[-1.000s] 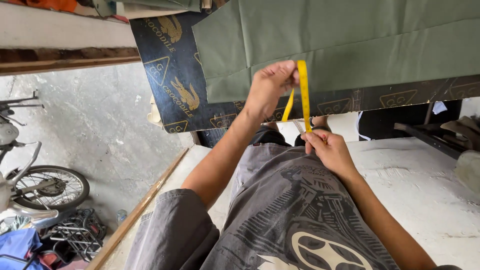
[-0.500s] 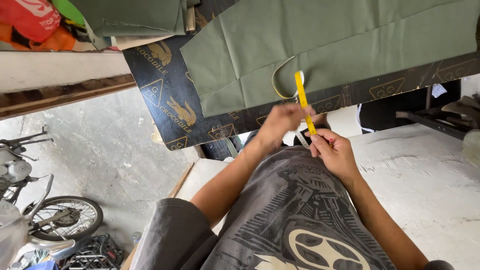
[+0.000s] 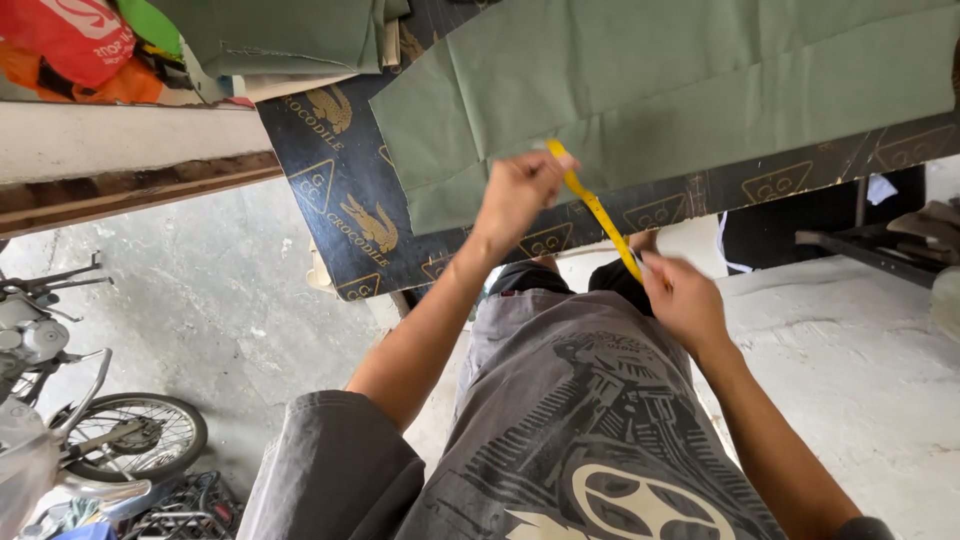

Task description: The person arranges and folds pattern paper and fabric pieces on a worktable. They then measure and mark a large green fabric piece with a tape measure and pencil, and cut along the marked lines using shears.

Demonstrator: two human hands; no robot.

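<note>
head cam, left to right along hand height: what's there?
Motorbike wheel → black board → left hand → yellow tape measure → right hand → dark bench frame.

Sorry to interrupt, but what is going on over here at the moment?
A person is stretching a yellow measuring tape between both hands. The left hand holds one end against the edge of a green cloth lying on a dark board; the right hand pulls the other end back toward their body.
</note>
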